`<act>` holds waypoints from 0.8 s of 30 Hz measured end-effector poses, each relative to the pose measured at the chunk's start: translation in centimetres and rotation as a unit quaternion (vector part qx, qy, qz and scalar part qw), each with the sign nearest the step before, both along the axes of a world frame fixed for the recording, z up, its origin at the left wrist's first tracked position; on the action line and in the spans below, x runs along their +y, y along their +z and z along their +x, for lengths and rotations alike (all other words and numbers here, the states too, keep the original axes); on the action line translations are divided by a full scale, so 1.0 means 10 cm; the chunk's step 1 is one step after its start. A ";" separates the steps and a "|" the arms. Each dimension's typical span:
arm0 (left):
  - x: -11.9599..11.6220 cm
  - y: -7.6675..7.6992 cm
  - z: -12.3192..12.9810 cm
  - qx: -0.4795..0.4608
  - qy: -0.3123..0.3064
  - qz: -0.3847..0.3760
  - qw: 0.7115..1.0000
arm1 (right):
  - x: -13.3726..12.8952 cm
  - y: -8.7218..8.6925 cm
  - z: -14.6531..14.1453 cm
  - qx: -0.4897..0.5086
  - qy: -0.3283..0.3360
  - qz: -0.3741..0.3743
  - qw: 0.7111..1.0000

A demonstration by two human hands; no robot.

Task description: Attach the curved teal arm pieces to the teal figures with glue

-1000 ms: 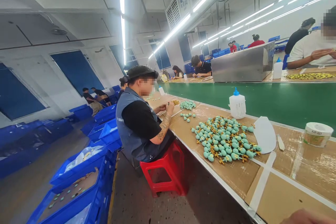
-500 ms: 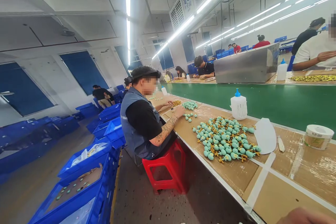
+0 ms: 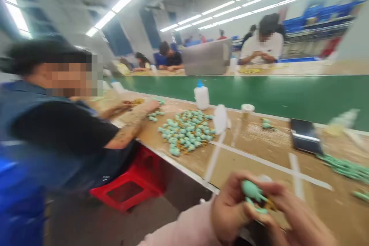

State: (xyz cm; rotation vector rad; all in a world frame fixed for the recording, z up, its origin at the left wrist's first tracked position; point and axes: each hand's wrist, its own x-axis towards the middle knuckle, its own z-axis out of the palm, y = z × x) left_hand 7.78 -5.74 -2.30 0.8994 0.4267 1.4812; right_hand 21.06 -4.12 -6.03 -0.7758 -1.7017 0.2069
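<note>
Low in the view, my left hand (image 3: 227, 209) grips a small mint-green toy figure (image 3: 251, 190), its round head showing between thumb and fingers. From the other side my right hand (image 3: 296, 209) closes on the same figure, near its thin green limbs and a yellow-orange part. Motion blur and the fingers hide the finer details. Something dark, which I cannot make out, sits beneath the hands. On the cardboard-covered table (image 3: 239, 161) beyond lies a pile of similar mint-green figures (image 3: 188, 128) with yellow-orange parts.
A co-worker (image 3: 63, 130) sits at left on a red stool (image 3: 129, 188). Around the table are a white bottle with a blue tip (image 3: 201, 96), a small tub (image 3: 247, 109), a black phone-like object (image 3: 305, 136) and green pieces (image 3: 346, 167). A green belt (image 3: 259, 94) runs behind.
The view has swung right, so the pile and co-worker sit further left. Both my hands are now in view with the figure; before, only a blurred part of one hand showed.
</note>
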 end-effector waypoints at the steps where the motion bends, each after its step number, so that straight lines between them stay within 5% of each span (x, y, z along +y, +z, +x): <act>1: 0.00 0.04 -0.03 0.011 -0.017 0.007 1.000 | 0.01 0.14 0.02 -0.018 0.005 0.017 1.000; 4: 0.07 0.09 -0.12 0.030 -0.048 0.009 0.998 | 0.06 0.49 -0.07 -0.032 -0.021 0.001 0.999; 7: 0.11 0.09 -0.14 0.026 -0.068 0.007 0.997 | 0.08 0.62 -0.17 -0.010 -0.032 -0.024 0.999; 24: 0.14 -0.02 -0.19 0.102 -0.018 -0.039 0.994 | 0.18 0.49 -0.09 -0.029 0.035 -0.031 0.998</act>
